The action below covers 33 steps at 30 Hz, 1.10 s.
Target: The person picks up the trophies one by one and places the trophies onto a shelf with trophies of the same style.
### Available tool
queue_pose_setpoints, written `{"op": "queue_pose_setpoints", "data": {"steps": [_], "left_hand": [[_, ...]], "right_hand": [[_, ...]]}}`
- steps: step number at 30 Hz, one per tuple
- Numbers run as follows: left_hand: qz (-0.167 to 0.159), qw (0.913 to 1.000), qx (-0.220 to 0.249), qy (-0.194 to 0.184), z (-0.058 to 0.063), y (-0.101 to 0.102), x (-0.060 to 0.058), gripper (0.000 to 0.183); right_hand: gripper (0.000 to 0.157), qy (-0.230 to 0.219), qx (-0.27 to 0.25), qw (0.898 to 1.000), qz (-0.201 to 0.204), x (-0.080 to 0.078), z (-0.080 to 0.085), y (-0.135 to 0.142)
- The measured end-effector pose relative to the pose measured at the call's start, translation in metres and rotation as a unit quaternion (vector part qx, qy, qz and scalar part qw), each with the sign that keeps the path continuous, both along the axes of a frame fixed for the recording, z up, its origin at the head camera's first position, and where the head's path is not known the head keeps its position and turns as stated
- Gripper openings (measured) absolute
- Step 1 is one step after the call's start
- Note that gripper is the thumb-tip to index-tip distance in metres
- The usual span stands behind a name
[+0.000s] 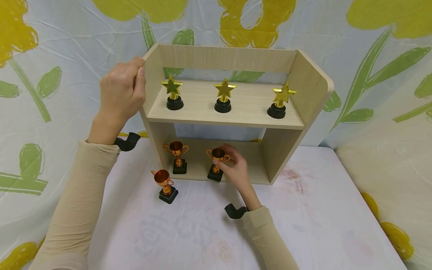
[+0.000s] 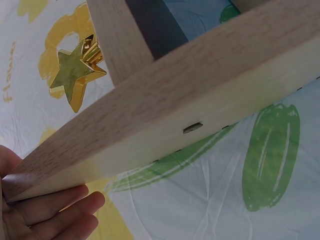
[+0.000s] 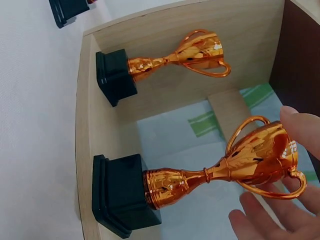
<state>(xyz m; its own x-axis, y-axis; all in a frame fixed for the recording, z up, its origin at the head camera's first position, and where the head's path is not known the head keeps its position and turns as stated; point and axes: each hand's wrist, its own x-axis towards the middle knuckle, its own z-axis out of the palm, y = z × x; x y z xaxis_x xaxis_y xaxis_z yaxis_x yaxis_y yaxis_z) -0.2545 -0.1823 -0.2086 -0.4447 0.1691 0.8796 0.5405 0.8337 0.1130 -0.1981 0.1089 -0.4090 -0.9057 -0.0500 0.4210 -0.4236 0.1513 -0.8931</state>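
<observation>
Shelf [image 1: 226,58], left side panel: my left hand [image 1: 123,88] grips its upper edge, thumb one side, fingers the other. If that hand pulls or leans, I'd expect the shelf to rock and the small trophies on it to tip. Next, loose cup [image 1: 167,189] stands on the counter [image 1: 189,232] by the left front corner; a sleeve swinging low could knock it. Inner cup [image 1: 177,162] is upright on the lower board, left end; left star [image 1: 173,95] sits above on the upper board. Middle: held cup [image 3: 237,165], its base at the lower board's front edge; can't tell from here if it's fully down. Right hand [image 1: 237,169] pinches the bowl, thumb near the rim, fingers by a handle. Letting go with the base overhanging could drop it forward; a finger snagging the handle could drag it over. Middle star [image 1: 224,92] overhead, then right star [image 1: 281,99] near the upper board's front, probably first off if jolted.
</observation>
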Motion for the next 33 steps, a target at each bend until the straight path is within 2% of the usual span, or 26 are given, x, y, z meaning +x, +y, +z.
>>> {"op": "queue_pose_setpoints", "data": {"steps": [5,10,21,33], "left_hand": [[-0.001,1.0,0.001,0.001,0.0,0.0,-0.001,0.034],[-0.001,1.0,-0.002,0.001,0.0,0.0,-0.001,0.034],[-0.003,1.0,-0.002,0.003,0.0,-0.001,0.0,0.035],[-0.003,1.0,-0.003,0.009,0.0,0.0,-0.001,0.034]], "right_hand": [[0.053,-0.009,0.007,0.999,-0.043,0.004,0.002,-0.003],[0.052,-0.012,0.016,0.998,-0.065,0.006,0.003,-0.007],[0.046,-0.04,0.011,0.995,-0.086,0.003,0.0,-0.013],[0.042,-0.045,0.021,0.995,-0.083,-0.001,0.0,-0.012]]}}
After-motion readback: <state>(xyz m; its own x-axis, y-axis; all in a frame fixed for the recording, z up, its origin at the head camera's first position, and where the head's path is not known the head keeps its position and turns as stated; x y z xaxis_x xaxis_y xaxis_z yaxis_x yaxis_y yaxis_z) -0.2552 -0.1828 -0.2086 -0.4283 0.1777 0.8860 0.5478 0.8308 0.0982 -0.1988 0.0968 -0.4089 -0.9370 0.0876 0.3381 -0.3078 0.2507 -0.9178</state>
